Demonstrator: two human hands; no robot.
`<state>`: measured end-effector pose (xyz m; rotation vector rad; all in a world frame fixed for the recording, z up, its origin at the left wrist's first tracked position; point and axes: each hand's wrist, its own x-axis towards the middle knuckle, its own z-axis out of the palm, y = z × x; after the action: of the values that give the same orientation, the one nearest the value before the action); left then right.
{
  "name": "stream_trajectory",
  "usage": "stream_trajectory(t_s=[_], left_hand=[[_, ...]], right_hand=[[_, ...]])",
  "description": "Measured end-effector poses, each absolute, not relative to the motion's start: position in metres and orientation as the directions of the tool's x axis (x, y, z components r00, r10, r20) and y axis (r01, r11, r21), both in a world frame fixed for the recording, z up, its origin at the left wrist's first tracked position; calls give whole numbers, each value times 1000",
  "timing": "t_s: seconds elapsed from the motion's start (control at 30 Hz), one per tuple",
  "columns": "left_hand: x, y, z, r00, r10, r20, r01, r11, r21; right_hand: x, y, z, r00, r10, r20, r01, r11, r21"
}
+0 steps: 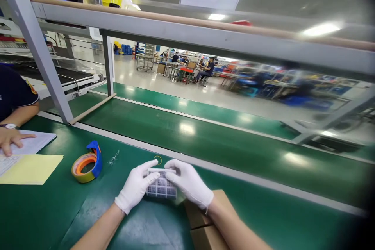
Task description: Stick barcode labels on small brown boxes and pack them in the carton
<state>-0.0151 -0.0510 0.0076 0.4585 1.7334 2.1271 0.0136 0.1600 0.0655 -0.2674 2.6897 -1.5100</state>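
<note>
Both my hands wear white gloves and meet over the green work surface. Between them is a sheet of printed labels [162, 187], white with dark print in a grid of several cells. My left hand [136, 183] grips its left side, thumb on top and index finger stretched out beyond the upper edge. On the right side, my right hand [189, 181] pinches the sheet, with its thumb on the face and its fingers curled behind. Just past the sheet lies a thin yellow rubber band [158, 159]. The print is too small to read.
A tape dispenser [88, 164] with yellow tape stands left of my hands. A brown cardboard box [205, 230] lies under my right forearm. At far left, a co-worker's hand [13, 138] rests on papers [38, 140]. A conveyor belt [164, 125] runs beyond, below a grey shelf frame [175, 27].
</note>
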Motion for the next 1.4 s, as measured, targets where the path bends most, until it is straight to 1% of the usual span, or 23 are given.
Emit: stream_trajectory(t_s=[0.13, 0.33, 0.43, 0.53, 0.7, 0.97, 1.13, 1.2, 1.3, 1.4], left_hand=[[-15, -51, 6, -899, 436, 37, -21, -128, 992], [-12, -48, 8, -909, 416, 3, -60, -138, 989], [-11, -47, 10, -919, 393, 34, -6, -100, 995], [-10, -48, 11, -930, 365, 50, 22, -81, 997], [-11, -49, 14, -918, 396, 20, -3, -55, 998], [-11, -50, 15, -905, 425, 28, -7, -81, 997], [-9, -48, 17, -885, 463, -41, -132, -166, 977], [-9, -47, 17, -893, 446, -66, -163, -181, 970], [-11, -47, 15, -925, 367, -96, -173, -183, 968], [-13, -48, 13, -944, 316, -94, -152, -165, 974]], right_hand=[[16, 158, 69, -988, -142, 62, -127, 509, -852], [18, 155, 72, -981, -188, 40, -135, 531, -837], [18, 154, 73, -980, -196, 17, -122, 539, -833], [19, 154, 74, -981, -189, 30, -131, 546, -828], [19, 152, 76, -983, -176, 44, -135, 550, -824], [19, 154, 70, -985, -168, 32, -116, 523, -844], [18, 156, 66, -990, -139, 34, -107, 565, -818], [18, 155, 66, -991, -109, 74, -126, 604, -787], [18, 156, 66, -969, -63, 239, -221, 656, -722], [17, 157, 67, -921, -67, 384, -319, 695, -644]])
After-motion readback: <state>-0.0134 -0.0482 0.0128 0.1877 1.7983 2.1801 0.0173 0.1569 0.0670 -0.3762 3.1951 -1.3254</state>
